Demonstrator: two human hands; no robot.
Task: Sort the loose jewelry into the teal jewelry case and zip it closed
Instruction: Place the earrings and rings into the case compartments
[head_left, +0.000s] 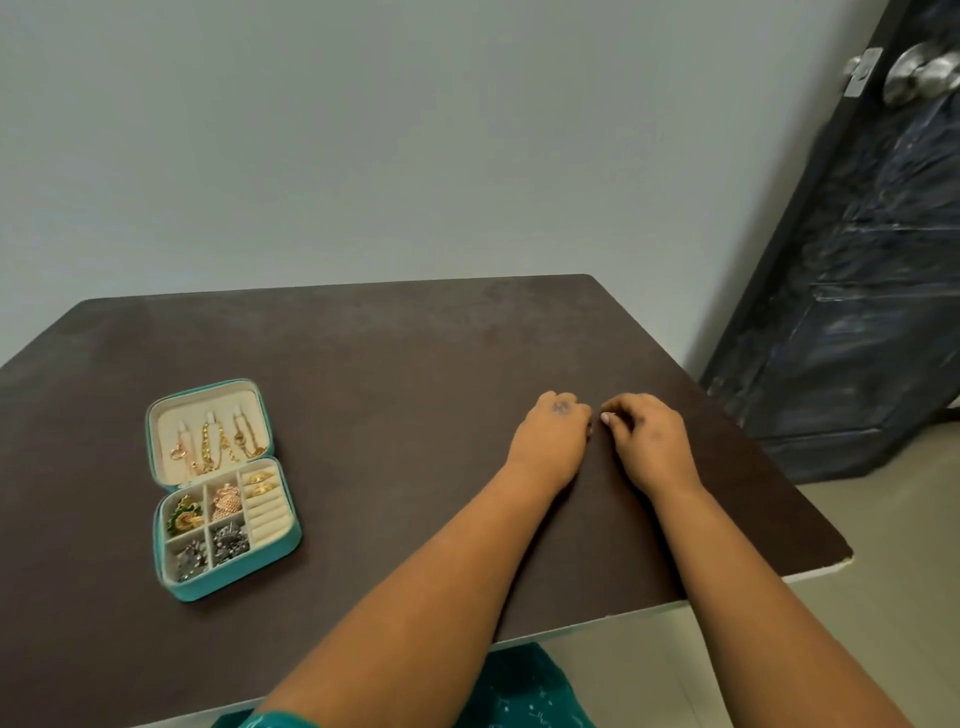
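The teal jewelry case (288, 540) lies open on the left of the dark brown table (395, 364). Gold chains (218, 447) hang in its cream lid. Gold rings, gold earrings, green-gold pieces and dark silver pieces fill its lower compartments. My left hand (553, 436) and my right hand (649, 436) rest far to the right of the case, fingers curled and fingertips nearly touching. I cannot tell whether anything small sits between the fingers. No loose jewelry shows on the table.
The table's right edge (810, 519) and front edge (597, 621) are close to my hands. A dark door (857, 260) with a metal knob (919, 73) stands at the right. A pale wall rises behind the table.
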